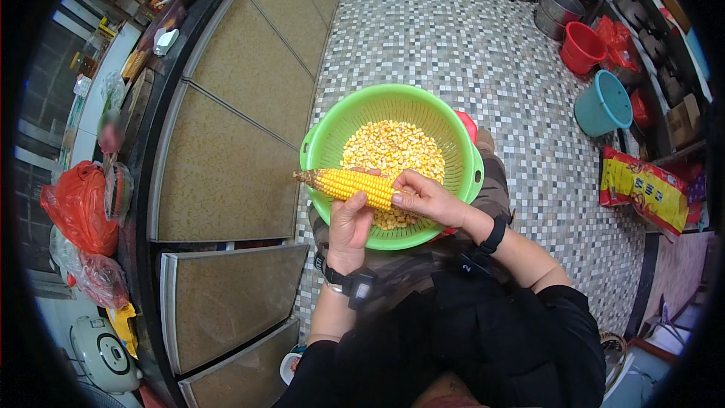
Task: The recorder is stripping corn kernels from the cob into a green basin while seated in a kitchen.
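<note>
An ear of yellow corn [351, 186] lies roughly level above a green plastic colander [391, 93], its dark, dry tip pointing left. My left hand [352, 221] holds the ear from below, thumb on the near side. At the ear's right end, the thumb and fingers of my right hand [427, 198] press on the kernels at its edge. Loose corn kernels [396, 147] cover the colander's bottom. The colander rests at my lap, with a red plastic thing [467, 126] partly showing behind its right side. The palm of my right hand is hidden.
Cabinets [238, 164] with a dark countertop [148, 181] run along the left, a lower door standing ajar. To the right on the mosaic floor are a teal bucket [603, 103], a red bucket [583, 47], a metal pot [558, 10] and a red-yellow bag [643, 190].
</note>
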Action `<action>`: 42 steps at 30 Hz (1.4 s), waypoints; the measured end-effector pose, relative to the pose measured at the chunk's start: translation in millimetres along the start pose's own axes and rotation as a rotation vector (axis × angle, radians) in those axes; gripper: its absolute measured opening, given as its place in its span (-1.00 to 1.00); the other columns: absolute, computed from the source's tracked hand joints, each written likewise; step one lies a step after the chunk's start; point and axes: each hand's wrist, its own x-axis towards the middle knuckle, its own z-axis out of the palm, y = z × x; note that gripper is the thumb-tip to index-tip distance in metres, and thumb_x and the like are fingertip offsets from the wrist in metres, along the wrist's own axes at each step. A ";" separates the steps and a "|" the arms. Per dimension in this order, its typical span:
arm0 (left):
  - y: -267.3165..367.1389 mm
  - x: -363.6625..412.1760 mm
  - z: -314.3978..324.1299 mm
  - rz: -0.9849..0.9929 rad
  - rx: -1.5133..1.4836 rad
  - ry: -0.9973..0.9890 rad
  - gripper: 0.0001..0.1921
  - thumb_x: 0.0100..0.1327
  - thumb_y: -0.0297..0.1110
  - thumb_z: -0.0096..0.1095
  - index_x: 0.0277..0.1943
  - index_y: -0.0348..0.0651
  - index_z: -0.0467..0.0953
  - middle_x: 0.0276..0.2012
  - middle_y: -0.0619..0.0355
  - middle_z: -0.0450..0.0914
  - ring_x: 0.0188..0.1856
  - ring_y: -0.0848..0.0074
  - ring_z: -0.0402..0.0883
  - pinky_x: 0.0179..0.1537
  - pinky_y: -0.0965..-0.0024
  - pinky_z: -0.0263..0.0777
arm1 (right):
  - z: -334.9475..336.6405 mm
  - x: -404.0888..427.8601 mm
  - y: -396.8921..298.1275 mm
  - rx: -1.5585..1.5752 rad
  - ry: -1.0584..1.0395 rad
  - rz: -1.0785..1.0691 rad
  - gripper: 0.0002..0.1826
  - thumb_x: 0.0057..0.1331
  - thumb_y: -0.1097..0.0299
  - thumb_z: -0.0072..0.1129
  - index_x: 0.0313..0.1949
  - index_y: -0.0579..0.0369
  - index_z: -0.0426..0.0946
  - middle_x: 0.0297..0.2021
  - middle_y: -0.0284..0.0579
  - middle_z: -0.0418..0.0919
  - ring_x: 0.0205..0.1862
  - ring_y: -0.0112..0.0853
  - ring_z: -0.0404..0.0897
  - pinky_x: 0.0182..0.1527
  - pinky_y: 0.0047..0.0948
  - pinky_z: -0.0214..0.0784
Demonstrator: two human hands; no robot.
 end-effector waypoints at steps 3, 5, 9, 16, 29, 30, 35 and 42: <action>-1.1 0.0 -2.6 0.008 0.020 0.010 -0.42 0.10 -0.45 0.41 0.19 -0.21 0.35 0.08 -0.05 0.53 0.17 0.24 0.45 0.31 0.11 0.23 | 0.1 -0.2 -0.5 0.094 -0.041 0.027 -0.60 0.48 0.00 -0.14 -0.14 0.12 0.41 -0.39 -0.29 0.45 -0.31 -0.51 0.43 -0.21 -0.47 0.32; 0.2 -0.7 1.3 -0.004 0.018 0.008 -0.42 0.10 -0.45 0.41 0.19 -0.21 0.35 0.08 -0.05 0.53 0.17 0.25 0.45 0.31 0.11 0.23 | -1.8 2.7 7.3 -0.115 0.069 -0.063 -0.64 0.50 0.07 -0.14 -0.10 0.15 0.41 -0.31 -0.29 0.44 -0.23 -0.59 0.39 -0.14 -0.56 0.31; 1.3 -0.2 2.0 -0.022 0.021 -0.005 -0.43 0.11 -0.45 0.40 0.19 -0.21 0.35 0.08 -0.04 0.53 0.18 0.26 0.45 0.31 0.11 0.23 | -0.2 6.1 14.1 -0.069 0.117 -0.096 -0.61 0.52 0.07 -0.18 -0.11 0.16 0.45 -0.30 -0.28 0.46 -0.17 -0.56 0.40 -0.05 -0.51 0.30; 1.8 -1.8 2.9 -0.018 0.023 -0.013 -0.43 0.11 -0.47 0.39 0.20 -0.21 0.34 0.10 -0.03 0.52 0.18 0.27 0.45 0.30 0.12 0.25 | 1.2 5.8 6.3 -0.005 0.076 0.011 -0.57 0.46 -0.02 -0.07 -0.22 0.17 0.44 -0.44 -0.25 0.45 -0.41 -0.53 0.47 -0.34 -0.48 0.39; 1.4 -1.7 0.3 -0.036 -0.010 -0.031 -0.37 0.08 -0.49 0.43 0.22 -0.22 0.30 0.11 -0.04 0.49 0.20 0.26 0.43 0.30 0.15 0.25 | -0.5 0.9 -5.7 0.102 -0.035 0.069 -0.71 0.47 0.09 -0.07 -0.19 0.07 0.38 -0.39 -0.36 0.38 -0.44 -0.64 0.39 -0.47 -0.61 0.36; 1.4 -1.7 0.1 -0.035 -0.009 -0.034 -0.36 0.08 -0.49 0.43 0.22 -0.22 0.30 0.11 -0.04 0.49 0.21 0.26 0.43 0.31 0.15 0.25 | -0.4 0.7 -6.0 0.102 -0.035 0.069 -0.71 0.47 0.09 -0.07 -0.19 0.07 0.38 -0.39 -0.36 0.38 -0.44 -0.64 0.39 -0.47 -0.61 0.36; 1.7 -2.2 0.1 -0.035 -0.002 -0.029 -0.36 0.07 -0.49 0.43 0.22 -0.22 0.30 0.11 -0.04 0.49 0.20 0.26 0.44 0.31 0.15 0.25 | -1.1 1.7 -3.6 0.101 -0.043 0.055 -0.73 0.46 0.12 -0.07 -0.18 0.07 0.38 -0.38 -0.34 0.38 -0.44 -0.63 0.40 -0.47 -0.59 0.36; 0.7 -1.5 -2.4 -0.043 0.005 -0.031 -0.37 0.08 -0.48 0.43 0.22 -0.20 0.31 0.11 -0.04 0.50 0.19 0.25 0.45 0.28 0.13 0.29 | -1.0 2.8 -0.7 0.113 -0.026 0.034 -0.74 0.43 0.16 -0.03 -0.19 0.11 0.39 -0.44 -0.31 0.39 -0.50 -0.59 0.40 -0.52 -0.56 0.33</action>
